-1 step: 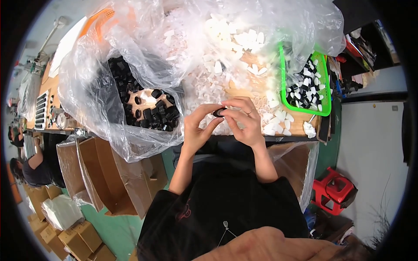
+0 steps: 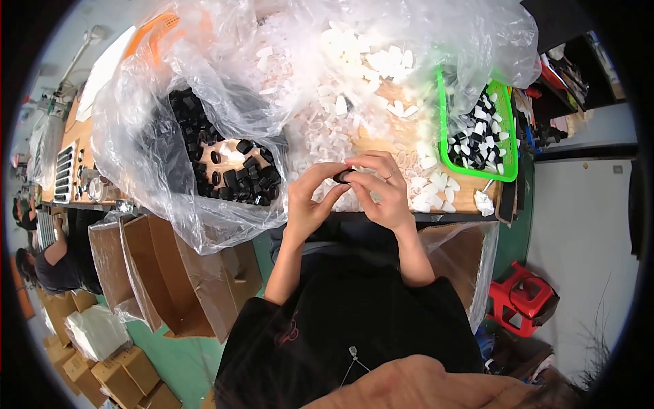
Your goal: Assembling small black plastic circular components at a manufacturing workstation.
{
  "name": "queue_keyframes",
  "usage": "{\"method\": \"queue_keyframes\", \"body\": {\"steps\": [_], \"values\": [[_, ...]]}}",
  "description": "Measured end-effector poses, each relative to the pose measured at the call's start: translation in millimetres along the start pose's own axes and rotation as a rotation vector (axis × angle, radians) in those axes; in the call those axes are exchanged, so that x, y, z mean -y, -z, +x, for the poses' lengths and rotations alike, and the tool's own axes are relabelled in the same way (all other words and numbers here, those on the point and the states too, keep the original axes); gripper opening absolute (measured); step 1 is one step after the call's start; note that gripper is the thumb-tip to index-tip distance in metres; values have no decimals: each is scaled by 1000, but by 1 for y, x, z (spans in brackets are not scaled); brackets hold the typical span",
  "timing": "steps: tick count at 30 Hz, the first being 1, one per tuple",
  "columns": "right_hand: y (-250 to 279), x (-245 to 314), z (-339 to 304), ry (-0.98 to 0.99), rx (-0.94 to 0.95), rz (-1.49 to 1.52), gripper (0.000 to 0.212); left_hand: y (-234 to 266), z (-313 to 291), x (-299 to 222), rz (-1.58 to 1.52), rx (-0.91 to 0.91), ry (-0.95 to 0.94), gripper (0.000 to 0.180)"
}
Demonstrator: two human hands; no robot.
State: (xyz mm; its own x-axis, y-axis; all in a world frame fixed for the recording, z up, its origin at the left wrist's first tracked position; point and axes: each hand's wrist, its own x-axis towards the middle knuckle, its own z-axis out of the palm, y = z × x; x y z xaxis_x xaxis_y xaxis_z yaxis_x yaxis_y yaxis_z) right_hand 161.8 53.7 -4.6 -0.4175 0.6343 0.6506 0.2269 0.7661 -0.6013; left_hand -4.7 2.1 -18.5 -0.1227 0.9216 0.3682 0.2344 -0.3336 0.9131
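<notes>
Over the front edge of the table, my left hand point(image 2: 310, 198) and my right hand point(image 2: 385, 191) meet. Between their fingertips they pinch a small black rounded plastic part point(image 2: 343, 176), partly covered by the fingers. On the right hand a ring shows. To the left lies a clear plastic bag point(image 2: 225, 228) with many black plastic pieces point(image 2: 248, 180) inside. Translucent ring-like pieces point(image 2: 327, 140) are strewn beyond my hands. White tapered pieces point(image 2: 436, 191) lie just right of my right hand.
A green basket point(image 2: 512, 136) with black-and-white pieces stands at the table's right. More clear plastic sheeting point(image 2: 477, 27) drapes over the far side. Below the table stand open cardboard boxes point(image 2: 160, 273) at left and a red stool point(image 2: 521, 296) at right. Another person point(image 2: 65, 259) sits far left.
</notes>
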Motion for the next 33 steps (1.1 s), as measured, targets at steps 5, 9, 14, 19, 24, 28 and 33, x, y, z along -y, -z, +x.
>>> {"method": "queue_keyframes", "body": {"steps": [5,9,14,19,24,28,33], "values": [[0,-10,-20,-364,-42,262,21,6,-4,2,32,16,65,32],[19,-70,-50,-562,-63,-145,14,13,-1,6,256,-43,-78,30],[13,-92,-60,-394,55,-516,8,5,-3,7,273,-57,-29,31],[0,-20,-31,-375,-68,62,15,-7,-7,8,153,-39,176,31],[-15,-4,-24,-63,-7,-141,24,-11,-7,8,-18,-50,162,27],[-8,4,-22,-483,14,279,23,-8,-11,9,-88,-48,172,22],[-14,-3,-24,-571,26,445,19,-10,-17,13,-20,-53,60,19]]}}
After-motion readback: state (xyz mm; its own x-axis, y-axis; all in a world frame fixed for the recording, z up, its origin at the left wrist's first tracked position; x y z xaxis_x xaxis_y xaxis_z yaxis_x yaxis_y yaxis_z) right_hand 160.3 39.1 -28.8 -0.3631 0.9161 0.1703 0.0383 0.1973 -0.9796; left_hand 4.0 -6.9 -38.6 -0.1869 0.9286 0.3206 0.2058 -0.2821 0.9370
